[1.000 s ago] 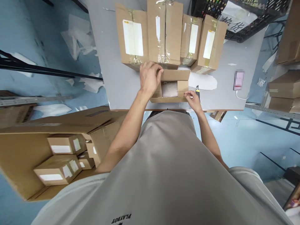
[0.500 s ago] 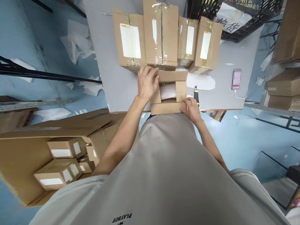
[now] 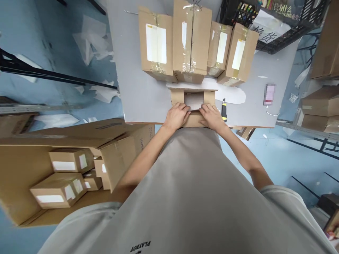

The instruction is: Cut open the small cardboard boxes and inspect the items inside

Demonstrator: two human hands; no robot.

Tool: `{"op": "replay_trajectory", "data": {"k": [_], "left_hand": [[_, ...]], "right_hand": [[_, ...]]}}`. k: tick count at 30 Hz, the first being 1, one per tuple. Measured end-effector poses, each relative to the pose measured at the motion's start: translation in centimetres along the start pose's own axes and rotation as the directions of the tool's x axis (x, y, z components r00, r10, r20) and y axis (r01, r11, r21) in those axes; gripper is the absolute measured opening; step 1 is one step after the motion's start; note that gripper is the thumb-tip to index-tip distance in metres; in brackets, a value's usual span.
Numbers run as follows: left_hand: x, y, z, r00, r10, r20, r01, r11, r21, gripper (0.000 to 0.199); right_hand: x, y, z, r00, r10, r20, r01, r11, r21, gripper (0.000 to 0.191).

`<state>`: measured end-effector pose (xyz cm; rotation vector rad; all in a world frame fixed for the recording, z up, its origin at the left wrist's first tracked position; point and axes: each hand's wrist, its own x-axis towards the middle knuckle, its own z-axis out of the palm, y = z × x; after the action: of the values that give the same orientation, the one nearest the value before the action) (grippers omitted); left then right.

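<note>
- The box (image 3: 194, 123) is on the table (image 3: 144, 107), at its front edge, just before the person's body; its top is not covered.
- The left hand (image 3: 178, 115) lies on the near side of the box, left of the middle. Its fingers are bent, with a narrow gap to the thumb; whether they pinch the near flap, I cannot tell.
- The right hand (image 3: 212, 116) lies on the same side, right of the middle, in a similar narrow shape; I cannot tell here either if cardboard is held firmly.
- Done, as I judge: both end flaps (image 3: 177, 96) lie inward, and a white item (image 3: 194, 100) is inside, seen between them.
- Not done, as I judge: the long flaps do not cover the opening. The far flap (image 3: 194, 89) appears nearly edge-on, and I see no tape across the top. So the work on this box looks only partway.
- The knife (image 3: 224, 111) lies on the table, apart from the right hand.
- Four taped boxes (image 3: 199, 42) with white labels stand behind; the hands do not touch them.
</note>
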<state>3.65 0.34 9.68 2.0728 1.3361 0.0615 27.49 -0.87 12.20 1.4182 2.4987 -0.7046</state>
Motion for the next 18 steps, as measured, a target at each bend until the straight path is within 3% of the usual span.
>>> {"op": "replay_trajectory", "data": {"k": [6,11,14,18], "left_hand": [[-4.0,-1.2,-3.5,0.984,-0.101,-0.149,0.110,0.992,0.056,0.042],[-6.2,-2.8,-4.4,0.944,-0.245,-0.222,0.258,0.966,0.032,0.039],[-6.0,-1.9,-4.3,0.940,-0.282,-0.194,0.295,0.955,0.041,0.040],[-3.9,1.6,-3.7,0.961,-0.225,-0.163,0.236,0.970,0.052,0.044]], "right_hand": [[-3.2,1.3,-1.7,0.989,0.109,-0.101,-0.112,0.993,-0.027,0.044],[-5.1,3.1,-1.2,0.944,0.280,-0.178,-0.280,0.960,0.022,0.041],[-5.2,3.5,-0.4,0.927,0.322,-0.195,-0.316,0.947,0.058,0.041],[-4.8,3.2,0.1,0.927,0.323,-0.190,-0.315,0.946,0.071,0.043]]}}
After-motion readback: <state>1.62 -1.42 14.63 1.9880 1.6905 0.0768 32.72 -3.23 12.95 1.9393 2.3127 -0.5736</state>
